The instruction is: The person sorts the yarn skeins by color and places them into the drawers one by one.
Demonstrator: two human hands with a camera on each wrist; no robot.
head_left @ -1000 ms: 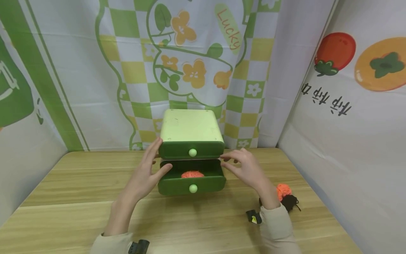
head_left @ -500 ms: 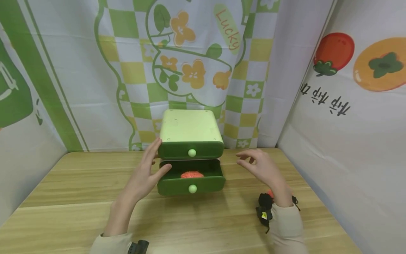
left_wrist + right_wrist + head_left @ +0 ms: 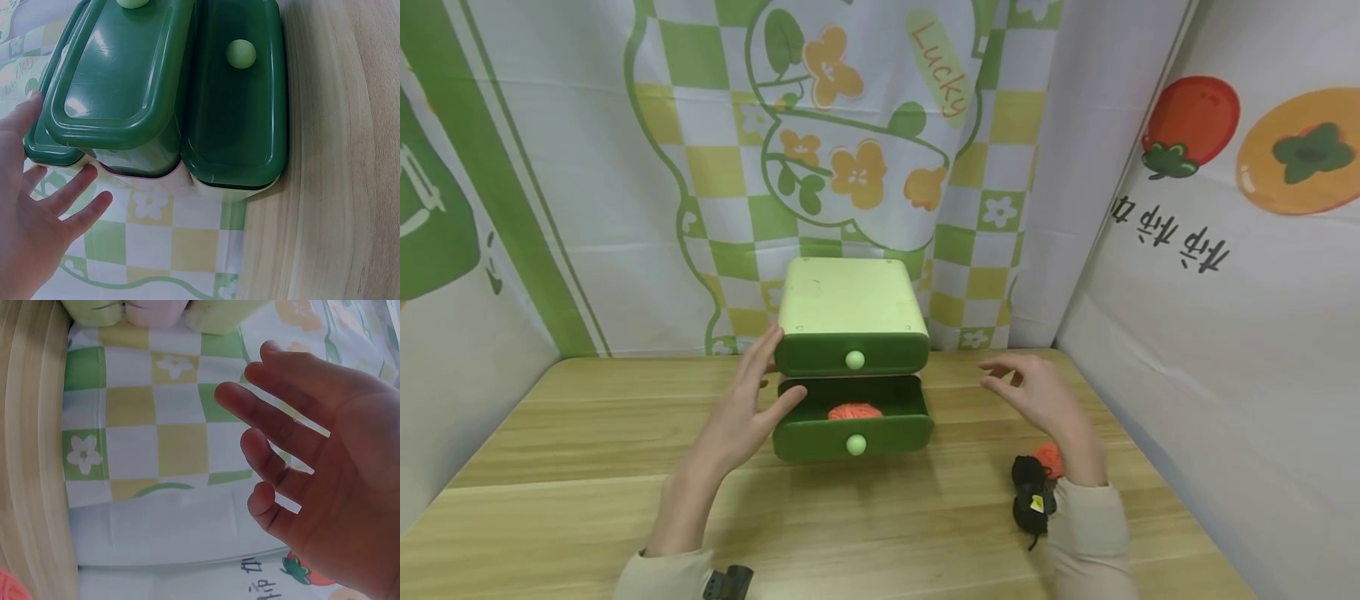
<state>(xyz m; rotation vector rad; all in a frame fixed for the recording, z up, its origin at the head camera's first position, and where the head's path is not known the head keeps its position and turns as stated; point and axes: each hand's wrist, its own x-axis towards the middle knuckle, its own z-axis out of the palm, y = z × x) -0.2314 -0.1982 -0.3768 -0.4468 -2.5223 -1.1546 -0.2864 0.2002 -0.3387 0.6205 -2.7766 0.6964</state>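
Drawer unit (image 3: 850, 296): pale green casing with a flat top and dark green rounded fronts, each with a light green ball knob in the two tiers I see from above. It stands at the desk's (image 3: 865, 533) back edge, about midway between the left and right edges. Top drawer (image 3: 816, 357) closed; middle drawer (image 3: 820, 440) pulled out toward me, coral yarn (image 3: 854, 412) lying inside. The left wrist view shows the bottom drawer (image 3: 237, 119), closed, at desk level.

My left hand (image 3: 745, 412) lies along the unit's left side, fingers extended at the top tier, thumb spread before the open drawer, grasping nothing. My right hand (image 3: 1033, 392) hovers near the desk's right edge, well apart from the unit; fingers loosely bent, released.

Room: wood surface runs from the unit to the left edge, forward of the open drawer, and between unit and right hand. A patterned curtain (image 3: 707, 175) bounds the back.

Near the right edge, black yarn (image 3: 1027, 471) and orange yarn (image 3: 1048, 459) sit side by side; my right sleeve (image 3: 1088, 533) and the black wrist device (image 3: 1042, 497) partly cover them.
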